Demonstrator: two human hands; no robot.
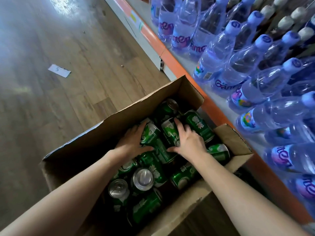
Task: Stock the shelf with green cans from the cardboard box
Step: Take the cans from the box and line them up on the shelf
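Head view: the cardboard box sits open at 6 o'clock, with green cans heaped inside. The left hand curls around one can near the box's middle. The right hand grips the neighbouring can at its 3 o'clock. The shelf of water bottles runs along 2 o'clock.

Blue plastic water bottles in rows at right; white paper slip lying on wood floor, crumbs nearby.

Open cardboard box right nxt to shelf; green cans jumbled inside, most lying sideways.
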